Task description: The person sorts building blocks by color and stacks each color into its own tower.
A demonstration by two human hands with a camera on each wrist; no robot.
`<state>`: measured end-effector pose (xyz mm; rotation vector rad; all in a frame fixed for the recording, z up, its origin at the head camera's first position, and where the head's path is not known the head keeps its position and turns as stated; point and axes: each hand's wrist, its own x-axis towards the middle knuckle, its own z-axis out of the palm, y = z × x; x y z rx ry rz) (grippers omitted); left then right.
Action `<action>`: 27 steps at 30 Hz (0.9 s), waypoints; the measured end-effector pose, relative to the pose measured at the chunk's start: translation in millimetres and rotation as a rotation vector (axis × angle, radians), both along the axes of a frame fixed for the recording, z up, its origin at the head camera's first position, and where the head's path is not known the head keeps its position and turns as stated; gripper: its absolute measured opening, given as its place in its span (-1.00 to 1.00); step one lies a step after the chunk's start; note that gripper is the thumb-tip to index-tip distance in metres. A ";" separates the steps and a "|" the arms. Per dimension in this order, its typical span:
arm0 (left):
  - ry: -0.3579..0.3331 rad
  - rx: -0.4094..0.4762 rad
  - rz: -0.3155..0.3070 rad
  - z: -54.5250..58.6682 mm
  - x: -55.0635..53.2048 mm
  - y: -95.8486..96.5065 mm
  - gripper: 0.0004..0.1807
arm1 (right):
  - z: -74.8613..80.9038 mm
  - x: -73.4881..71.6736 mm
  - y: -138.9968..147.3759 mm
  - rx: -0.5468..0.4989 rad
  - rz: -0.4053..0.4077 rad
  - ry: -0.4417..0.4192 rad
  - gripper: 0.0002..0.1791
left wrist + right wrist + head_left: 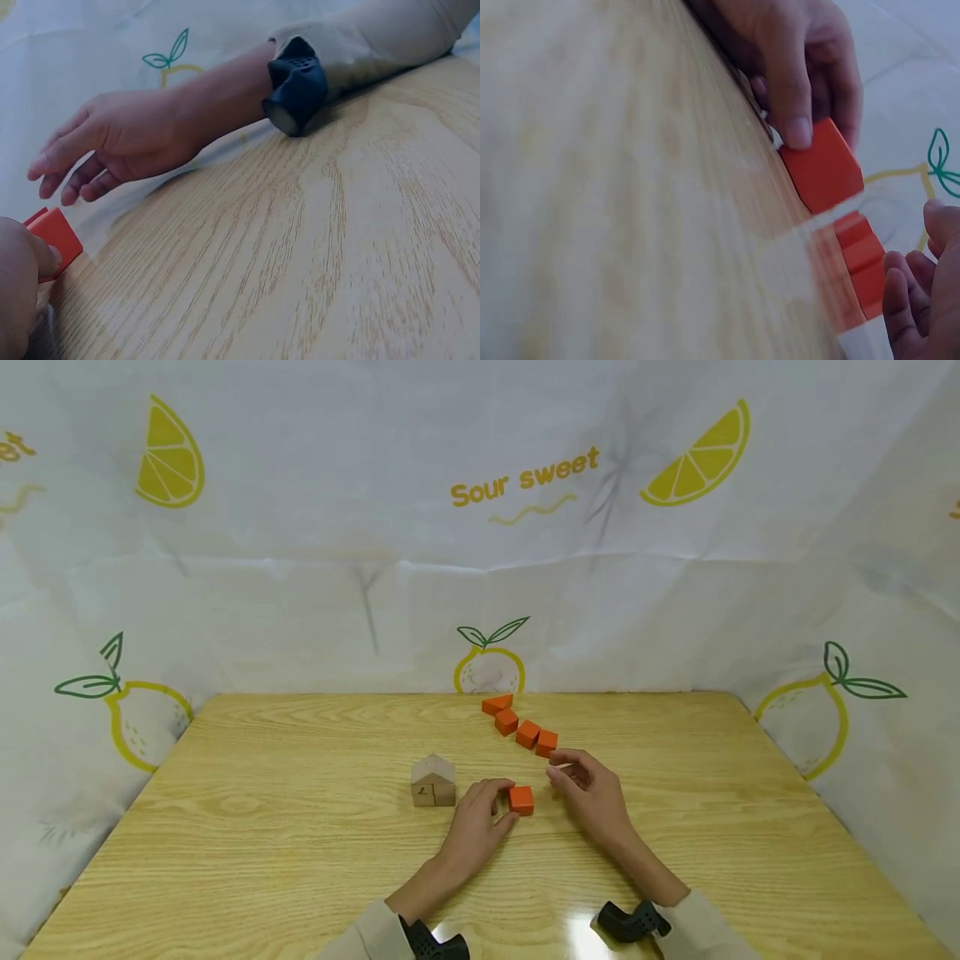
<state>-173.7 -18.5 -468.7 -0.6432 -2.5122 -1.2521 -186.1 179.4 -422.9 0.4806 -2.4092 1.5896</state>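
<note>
Orange cube [521, 801] is pinched between thumb and fingers of the left hand [474, 822], low over the table [300, 860], right of the wooden house-shaped piece [432, 782]; contact with the table cannot be confirmed. For good control, light, even pressure should be kept on opposite faces, tilting avoided, and the line of orange blocks [528, 734] left unbrushed. The left forearm is angled in from lower left. The right hand [596, 793] is raised near the closest block, fingers loosely bent, thumb apart, nothing held.
</note>
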 end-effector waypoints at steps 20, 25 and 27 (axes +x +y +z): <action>-0.042 -0.002 0.001 -0.4 0.2 -0.8 -0.59 | -32.5 -56.4 20.5 0.068 -0.049 -0.179 -0.42; -0.041 -0.003 -0.007 -0.9 -0.5 -1.2 -0.59 | -29.9 -61.8 22.3 0.041 -0.021 -0.214 -0.43; -0.042 -0.005 -0.007 -1.0 -0.9 -1.4 -0.59 | -30.1 -63.9 22.7 0.039 -0.009 -0.212 -0.43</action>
